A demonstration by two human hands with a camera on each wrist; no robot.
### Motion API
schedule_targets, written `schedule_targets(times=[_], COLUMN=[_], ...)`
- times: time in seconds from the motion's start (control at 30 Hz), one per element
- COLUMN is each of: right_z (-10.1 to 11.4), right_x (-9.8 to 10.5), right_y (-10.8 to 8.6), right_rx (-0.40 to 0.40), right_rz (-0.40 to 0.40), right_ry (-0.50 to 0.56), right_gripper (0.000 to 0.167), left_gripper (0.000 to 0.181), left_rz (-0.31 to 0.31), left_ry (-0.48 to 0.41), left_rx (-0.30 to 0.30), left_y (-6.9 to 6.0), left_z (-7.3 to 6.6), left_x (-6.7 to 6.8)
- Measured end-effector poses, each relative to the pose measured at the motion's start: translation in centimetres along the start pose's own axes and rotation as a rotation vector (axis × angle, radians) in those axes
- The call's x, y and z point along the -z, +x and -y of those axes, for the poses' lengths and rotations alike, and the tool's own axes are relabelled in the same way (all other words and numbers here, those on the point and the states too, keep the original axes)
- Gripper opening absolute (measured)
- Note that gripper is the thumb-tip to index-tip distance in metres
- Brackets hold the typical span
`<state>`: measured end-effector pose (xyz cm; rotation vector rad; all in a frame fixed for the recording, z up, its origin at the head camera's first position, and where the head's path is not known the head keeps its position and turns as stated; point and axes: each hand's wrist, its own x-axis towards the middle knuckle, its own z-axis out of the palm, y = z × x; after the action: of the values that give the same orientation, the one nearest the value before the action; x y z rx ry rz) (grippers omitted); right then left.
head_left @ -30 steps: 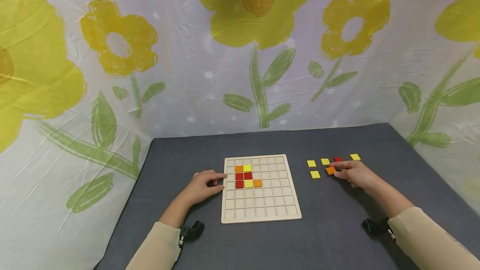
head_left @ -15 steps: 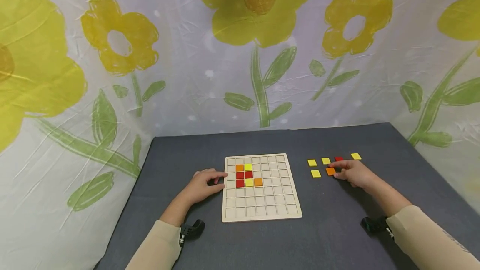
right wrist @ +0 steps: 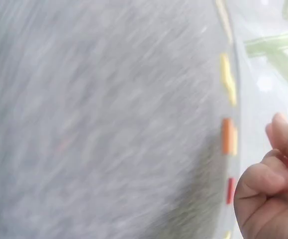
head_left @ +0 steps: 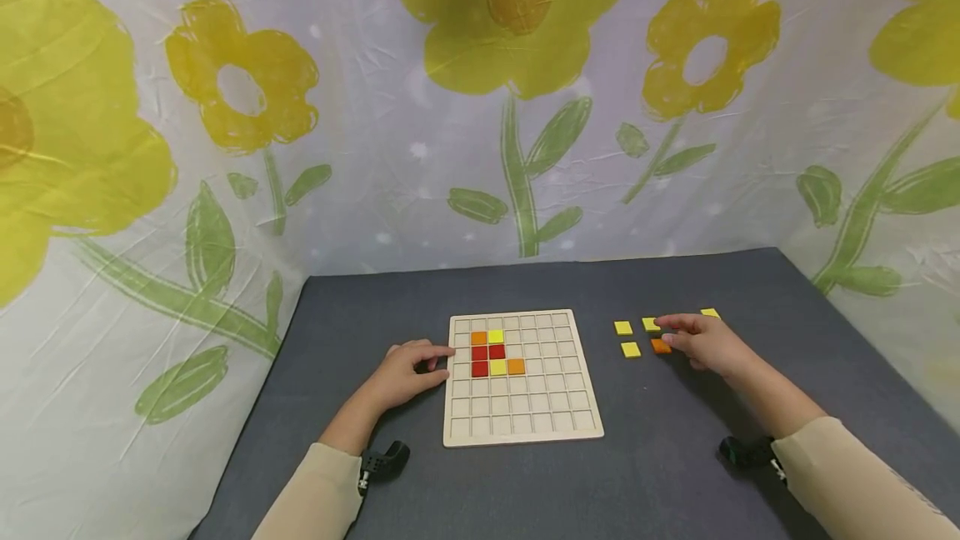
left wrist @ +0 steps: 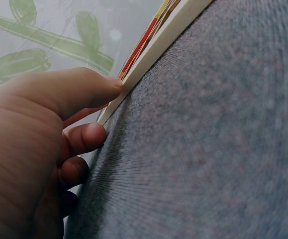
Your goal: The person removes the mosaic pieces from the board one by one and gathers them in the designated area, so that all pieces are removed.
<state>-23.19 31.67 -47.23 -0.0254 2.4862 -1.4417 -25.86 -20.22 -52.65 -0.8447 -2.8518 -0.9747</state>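
Note:
A light wooden grid board [head_left: 551, 400] lies on the dark cloth, with several orange, yellow and red square tiles in its upper left cells. The left hand [head_left: 405, 372] touches the board's left edge with its thumb and forefinger apart; its other fingers bend loosely in the left wrist view. Over the loose tiles on the right hovers the right hand [head_left: 705, 345], nothing visible between its fingers. Below its fingertips an orange tile [head_left: 660, 347] lies flat on the cloth. A red tile [right wrist: 230, 190] shows in the right wrist view; the hand covers it in the head view.
Several loose yellow tiles lie nearby, including a front yellow tile [head_left: 631, 350] and a back yellow tile [head_left: 710, 313] partly behind the right hand. The dark cloth [head_left: 525, 490] covers the table. A flowered curtain [head_left: 375, 148] rises at the table's back edge.
The right hand has let go of the orange tile, which now lies flat, and has risen slightly from it. The left hand stays at the board's edge.

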Motion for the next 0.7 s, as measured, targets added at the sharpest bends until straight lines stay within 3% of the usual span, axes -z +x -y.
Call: schedule_targets(times=[0.4, 0.7], right_z=[3.7, 5.9], right_x=[-1.2, -3.6], right_y=[-0.7, 0.4], right_rx=[0.068, 0.116], right_rz=[-0.045, -0.038], right_ry=[0.101, 0.164], right_gripper=[0.06, 0.056], left_gripper=[0.033, 0.033], left_rz=[-0.009, -0.001], left_ry=[-0.005, 0.001], left_rx=[-0.012, 0.0], left_y=[0.1, 0.0], left_z=[-0.2, -0.1], left_x=[0.1, 0.0])
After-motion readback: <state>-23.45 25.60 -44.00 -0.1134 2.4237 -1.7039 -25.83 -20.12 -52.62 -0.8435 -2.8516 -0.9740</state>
